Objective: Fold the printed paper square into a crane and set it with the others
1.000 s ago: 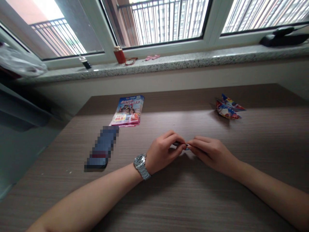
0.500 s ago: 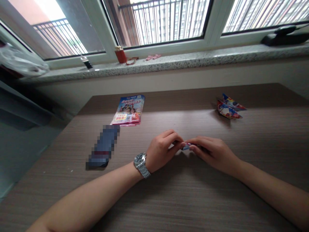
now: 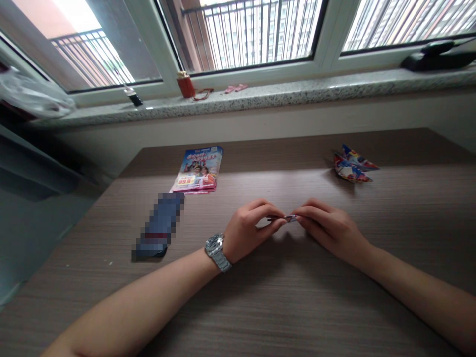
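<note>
A small, narrow piece of folded, printed paper is held between both hands above the middle of the table. My left hand, with a silver watch on its wrist, pinches the paper's left part between thumb and fingers. On the other side, my right hand pinches the right end with its fingertips. Part of the paper is hidden by the fingers. Behind my right hand, a colourful folded paper shape with pointed ends rests on the table.
A stack of printed flyers lies at the back left of the wooden table. Nearer is a dark, pixelated flat object. The stone windowsill holds a red item, pink pieces and a black object.
Both hands have shifted slightly, and my right hand's fingers have risen a little. The small paper now appears thinner and turned more edge-on, with a dark strip showing inside my left hand's grip.
</note>
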The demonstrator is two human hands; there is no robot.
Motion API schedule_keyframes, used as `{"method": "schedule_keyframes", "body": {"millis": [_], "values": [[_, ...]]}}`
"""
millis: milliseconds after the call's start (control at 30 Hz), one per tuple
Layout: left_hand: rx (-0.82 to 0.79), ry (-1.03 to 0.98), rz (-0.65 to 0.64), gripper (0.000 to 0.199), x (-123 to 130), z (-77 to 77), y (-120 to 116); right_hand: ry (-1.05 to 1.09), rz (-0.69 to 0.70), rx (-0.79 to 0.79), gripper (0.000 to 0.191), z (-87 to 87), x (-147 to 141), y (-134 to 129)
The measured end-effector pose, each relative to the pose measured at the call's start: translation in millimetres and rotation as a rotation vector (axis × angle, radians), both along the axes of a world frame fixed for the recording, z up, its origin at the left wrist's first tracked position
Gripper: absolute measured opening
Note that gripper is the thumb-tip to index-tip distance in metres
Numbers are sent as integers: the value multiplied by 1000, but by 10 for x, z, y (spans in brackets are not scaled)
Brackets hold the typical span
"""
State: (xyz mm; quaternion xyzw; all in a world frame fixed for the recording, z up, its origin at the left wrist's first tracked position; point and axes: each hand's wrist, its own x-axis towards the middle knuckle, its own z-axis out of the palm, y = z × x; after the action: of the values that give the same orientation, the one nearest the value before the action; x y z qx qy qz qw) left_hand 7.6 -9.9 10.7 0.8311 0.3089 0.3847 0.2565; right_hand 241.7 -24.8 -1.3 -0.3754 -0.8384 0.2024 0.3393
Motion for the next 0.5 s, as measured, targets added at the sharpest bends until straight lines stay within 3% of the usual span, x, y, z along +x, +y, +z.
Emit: {"method": "schedule_keyframes", "body": {"millis": [500], "values": [[-7,5,40,11,-26,-26,10,42,-1,95,19,-22,-23,1]]}}
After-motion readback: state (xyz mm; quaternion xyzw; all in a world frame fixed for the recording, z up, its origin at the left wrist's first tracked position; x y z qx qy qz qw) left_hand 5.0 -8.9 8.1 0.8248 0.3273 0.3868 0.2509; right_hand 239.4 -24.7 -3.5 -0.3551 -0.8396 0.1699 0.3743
